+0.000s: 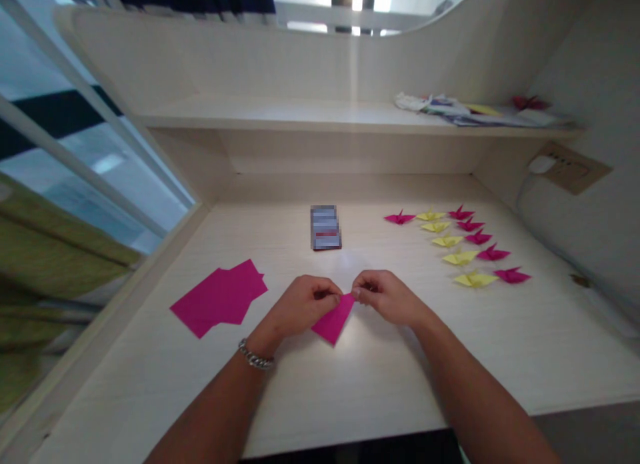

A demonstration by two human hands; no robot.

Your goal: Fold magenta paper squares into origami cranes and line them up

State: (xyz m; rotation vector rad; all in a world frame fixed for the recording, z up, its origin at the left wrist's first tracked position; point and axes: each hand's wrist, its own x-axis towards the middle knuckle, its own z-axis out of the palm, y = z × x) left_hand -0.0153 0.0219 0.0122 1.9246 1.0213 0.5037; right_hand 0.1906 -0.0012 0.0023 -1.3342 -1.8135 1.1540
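Observation:
A folded piece of magenta paper (334,321) lies at the middle of the pale desk (380,377). My left hand (303,305) pinches its upper edge from the left, fingers closed. My right hand (385,295) pinches the top corner from the right, fingers closed too. The two hands almost touch above the paper. A silver bracelet (255,358) sits on my left wrist.
Loose magenta sheets (220,297) lie to the left. A small dark pack (325,228) stands behind the hands. Several folded pink cranes (479,237) and yellow cranes (460,257) line up at the right. A shelf (310,117) above holds papers (465,111). A wall socket (565,165) is at the right.

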